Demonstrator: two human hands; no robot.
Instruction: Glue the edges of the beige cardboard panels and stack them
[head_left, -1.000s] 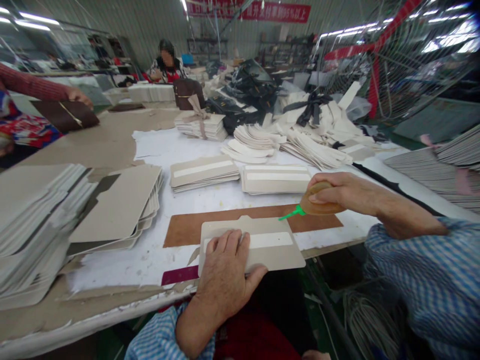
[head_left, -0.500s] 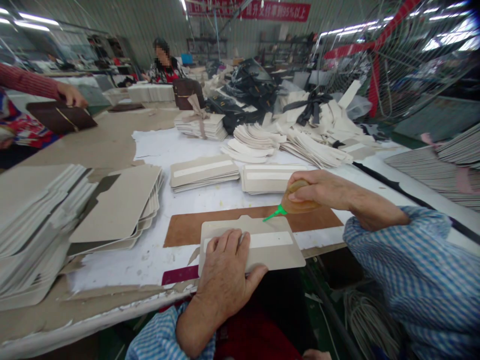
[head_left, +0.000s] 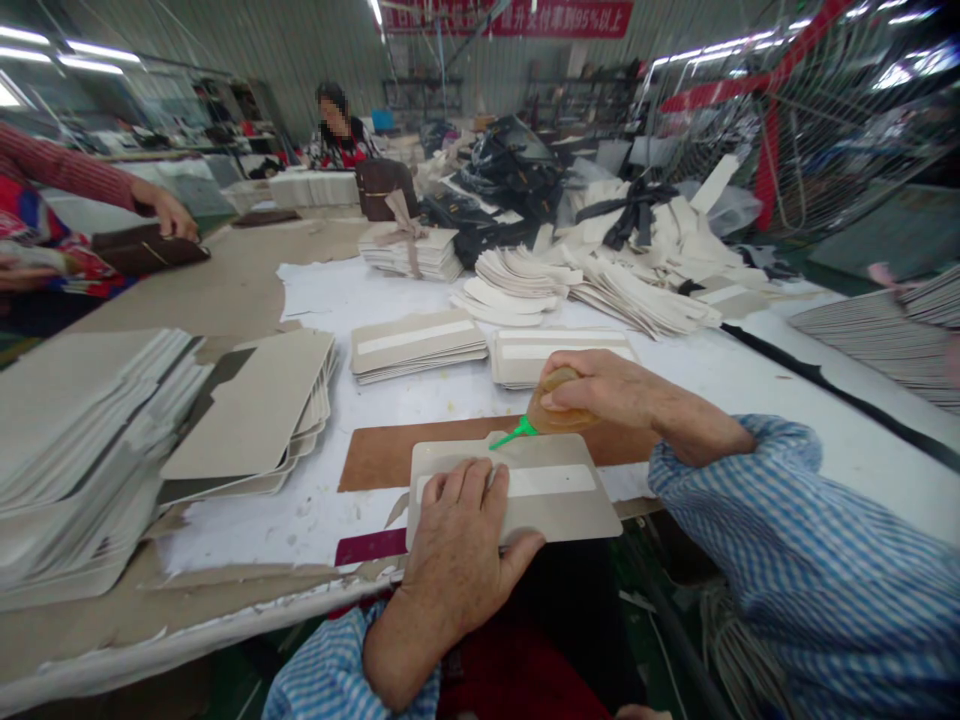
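Your left hand [head_left: 461,545] is flat on the left end of the beige panel [head_left: 559,510], thumb out, and your right hand [head_left: 600,390] is wrapped round an amber bottle [head_left: 551,398]. The panel's right in front of you, long side running left to right, left hand nearer; the green nozzle [head_left: 514,432] slants down to its far edge by your left fingertips, can't tell if it's touching. Brown strip [head_left: 382,457] beyond, white sheet [head_left: 330,300] under, co-worker's red sleeve [head_left: 82,172] off left.

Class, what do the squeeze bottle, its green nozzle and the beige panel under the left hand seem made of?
Squeeze bottle: probably plastic; amber, apparently translucent.
Green nozzle: likely moulded plastic; bright, evenly coloured.
Beige panel: card or synthetic sheet, unclear which; matte, smooth, flat.
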